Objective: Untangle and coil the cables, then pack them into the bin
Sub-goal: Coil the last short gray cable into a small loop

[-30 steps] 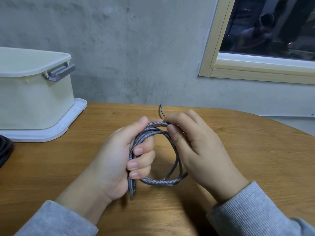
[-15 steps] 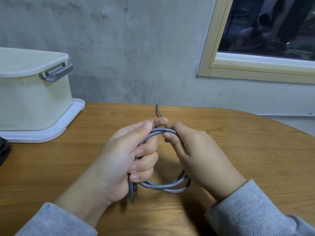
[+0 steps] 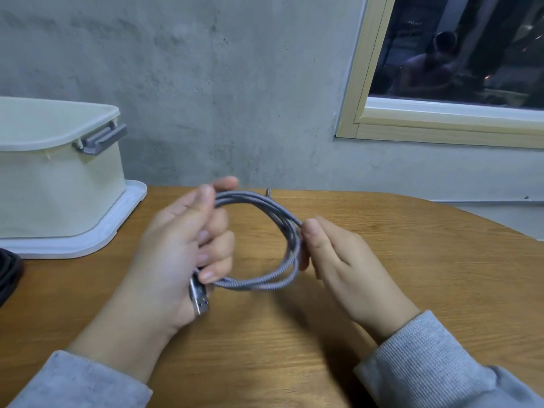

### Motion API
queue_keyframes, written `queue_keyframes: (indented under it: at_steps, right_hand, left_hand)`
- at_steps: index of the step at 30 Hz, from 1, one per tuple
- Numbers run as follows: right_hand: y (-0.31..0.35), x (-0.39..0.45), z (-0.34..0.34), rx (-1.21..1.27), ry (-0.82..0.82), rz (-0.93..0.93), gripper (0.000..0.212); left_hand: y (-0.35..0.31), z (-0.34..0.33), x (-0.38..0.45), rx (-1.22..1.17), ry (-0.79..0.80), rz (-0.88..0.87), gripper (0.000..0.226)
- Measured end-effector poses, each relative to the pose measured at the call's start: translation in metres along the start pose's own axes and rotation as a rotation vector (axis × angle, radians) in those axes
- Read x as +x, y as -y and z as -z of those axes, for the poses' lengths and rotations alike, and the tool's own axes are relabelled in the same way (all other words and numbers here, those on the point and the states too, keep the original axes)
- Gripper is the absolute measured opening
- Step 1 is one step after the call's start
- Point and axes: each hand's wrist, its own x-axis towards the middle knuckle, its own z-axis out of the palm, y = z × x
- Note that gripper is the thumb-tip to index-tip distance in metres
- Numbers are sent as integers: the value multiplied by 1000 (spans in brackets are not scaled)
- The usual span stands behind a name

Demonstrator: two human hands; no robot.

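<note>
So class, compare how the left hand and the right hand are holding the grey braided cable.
The left hand wraps curled fingers round the grey braided cable coil, its silver plug beside the palm; the right hand only pinches the coil's opposite side. The left sits nearer the cream plastic bin. Both wear grey sleeves.

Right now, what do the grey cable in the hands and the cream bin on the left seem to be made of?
The grey braided cable looks sheathed in woven fabric, probably nylon: a fine herringbone pattern, matte. Its silver plug below the left hand looks like metal, with a dull shine. The cream rectangular bin seems to be smooth matte plastic, with moulded rim and grey latch.
</note>
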Motion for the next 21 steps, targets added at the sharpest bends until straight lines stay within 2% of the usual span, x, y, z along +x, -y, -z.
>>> queue_keyframes:
  at_steps: [3,5,9,10,12,13,16,18,21]
  right_hand:
    - [-8,1,-1,-171,101,-44,39]
    - [-16,1,-4,-298,146,-81,19]
    - [-12,-1,0,-238,145,-132,6]
    - [-9,-1,0,-213,138,-134,5]
    - [0,-1,1,-210,77,-103,28]
    - [6,0,2,-223,38,-98,30]
    - [27,2,12,-293,-44,-101,10]
    - [45,0,17,-406,28,-90,4]
    - [65,-4,14,-568,161,-30,17]
  left_hand:
    - [-14,5,2,-61,-74,-82,20]
    - [-19,6,2,-64,-99,-114,21]
    - [-20,4,2,-72,-114,-141,24]
    - [-20,5,2,-69,-123,-146,24]
    - [-19,5,2,-63,-139,-153,23]
    - [-19,6,3,-66,-145,-153,23]
    - [-20,6,3,-76,-156,-157,23]
    - [-20,6,2,-76,-166,-170,23]
    - [-16,5,1,-47,-187,-195,23]
